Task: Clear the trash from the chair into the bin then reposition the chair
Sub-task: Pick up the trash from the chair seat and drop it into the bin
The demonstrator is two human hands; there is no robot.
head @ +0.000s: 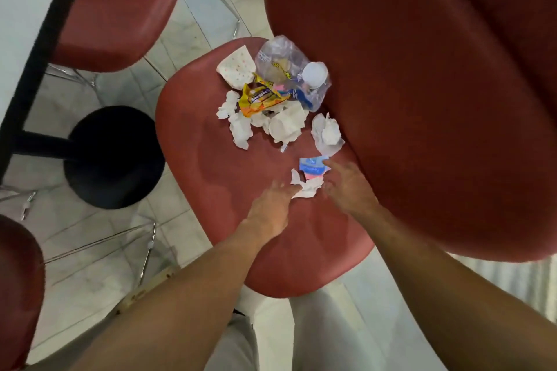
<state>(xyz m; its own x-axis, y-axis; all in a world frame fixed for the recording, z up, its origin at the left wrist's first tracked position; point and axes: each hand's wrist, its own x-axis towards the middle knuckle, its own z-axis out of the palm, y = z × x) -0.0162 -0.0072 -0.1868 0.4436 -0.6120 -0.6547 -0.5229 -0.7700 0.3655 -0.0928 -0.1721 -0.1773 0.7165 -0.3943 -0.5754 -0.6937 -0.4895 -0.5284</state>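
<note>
1. While both bare arms reach in from 6 o'clock, the left hand [272, 205] and right hand [346, 187] meet over the seat of the red chair [211, 166].
2. Left hand: fingers extended, tips touching a small crumpled white tissue [307, 187]; motion blur leaves it unclear whether they pinch it.
3. Right hand: fingers loosely spread, one fingertip touching a blue and pink torn wrapper [312, 169] just at 12 o'clock of that tissue; no grasp visible.
4. Main trash pile lies at 12 o'clock of the hands, toward the seat's far end: a crushed clear plastic bottle [280, 63] with white cap, a yellow snack wrapper [259, 98], a dotted napkin [236, 71], several crumpled white tissues [286, 125].
5. One more tissue wad [327, 132] sits at 3 o'clock of the pile, beside the chair back.
6. A black round table base [114, 156] stands on the tiled floor at 9 o'clock of the chair.
</note>
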